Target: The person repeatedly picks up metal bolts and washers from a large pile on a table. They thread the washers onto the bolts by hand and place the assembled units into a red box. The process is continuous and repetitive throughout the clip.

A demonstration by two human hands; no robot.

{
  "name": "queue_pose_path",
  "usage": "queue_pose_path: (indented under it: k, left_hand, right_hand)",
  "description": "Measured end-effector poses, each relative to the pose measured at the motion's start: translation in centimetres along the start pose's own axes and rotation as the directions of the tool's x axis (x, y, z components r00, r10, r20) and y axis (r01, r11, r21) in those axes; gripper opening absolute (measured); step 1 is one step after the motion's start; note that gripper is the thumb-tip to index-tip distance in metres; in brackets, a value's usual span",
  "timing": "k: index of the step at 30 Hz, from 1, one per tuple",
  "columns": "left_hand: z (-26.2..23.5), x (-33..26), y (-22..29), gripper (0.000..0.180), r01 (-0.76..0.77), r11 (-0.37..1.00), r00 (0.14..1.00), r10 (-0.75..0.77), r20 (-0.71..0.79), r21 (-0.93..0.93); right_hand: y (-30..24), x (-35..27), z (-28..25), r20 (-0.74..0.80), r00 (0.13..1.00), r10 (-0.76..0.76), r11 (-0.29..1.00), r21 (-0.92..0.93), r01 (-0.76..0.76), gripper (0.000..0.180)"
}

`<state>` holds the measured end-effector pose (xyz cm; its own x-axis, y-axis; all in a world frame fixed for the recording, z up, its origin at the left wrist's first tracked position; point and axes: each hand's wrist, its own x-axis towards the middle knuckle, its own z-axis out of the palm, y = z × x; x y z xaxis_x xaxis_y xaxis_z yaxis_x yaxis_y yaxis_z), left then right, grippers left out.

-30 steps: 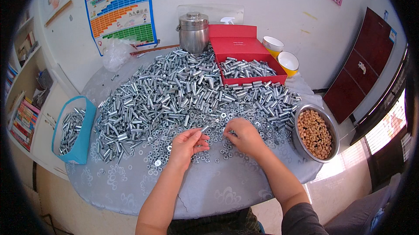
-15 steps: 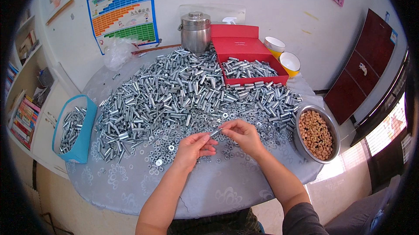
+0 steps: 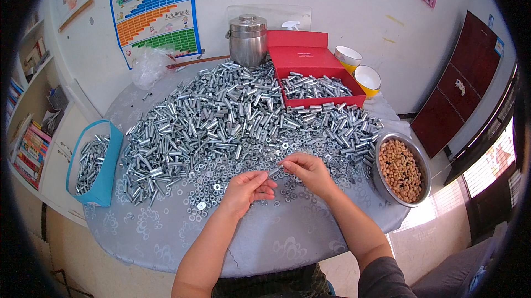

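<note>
Hold the metal tube point(image 3: 274, 171) between both hands, above the near edge of the loose washers point(image 3: 207, 188); it lies tilted, its right end higher. At your left hand point(image 3: 246, 192), thumb and forefinger are clamped on the lower left end, with the other fingers curled loosely below. At your right hand point(image 3: 310, 175), thumb and forefinger close on the upper right end; whether a small part is pinched there too cannot be told. For good control, let the left hand serve as the fixed clamp and make fine adjustments with the right. Align fingertips with the tube's axis, press lightly so it does not roll, and leave its mouth uncovered where possible. Rest your wrists low to steady both hands. Count, left to right: one blue box point(image 3: 108, 172) holding metal pieces too many to count; one plastic bag point(image 3: 149, 68); one large pile of tubes point(image 3: 188, 126), uncountable, with the washers, likewise uncountable, along its near side; one steel pot point(image 3: 247, 42); one tube between your two hands; one red box point(image 3: 326, 102) of uncounted tubes, lid raised; two yellow bowls point(image 3: 368, 81); one steel bowl point(image 3: 412, 204) of brown lumps, too many to count.
</note>
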<state>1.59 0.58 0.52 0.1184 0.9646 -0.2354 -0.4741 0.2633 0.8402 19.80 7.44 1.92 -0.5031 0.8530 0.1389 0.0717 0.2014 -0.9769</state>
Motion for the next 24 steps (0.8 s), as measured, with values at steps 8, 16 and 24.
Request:
queue_pose_path:
  k: [8, 16, 24]
  left_hand:
    - [-0.2, -0.1, 0.1, 0.023, 0.047, 0.999, 0.997, -0.047, 0.065, -0.004]
    - [-0.4, 0.0, 0.0, 0.023, 0.01, 0.996, 0.996, -0.002, 0.089, -0.084]
    - [-0.7, 0.3, 0.1, 0.026, -0.035, 0.99, 0.999, 0.04, 0.032, -0.139]
  right_hand:
    - [-0.1, 0.0, 0.1, 0.032, 0.999, -0.023, 0.999, 0.027, 0.022, 0.02]
    - [-0.7, -0.4, -0.2, 0.104, 0.994, 0.029, 0.989, -0.149, -0.014, 0.017]
    - [-0.6, -1.0, 0.0, 0.546, 0.83, -0.111, 0.729, -0.523, 0.442, 0.023]
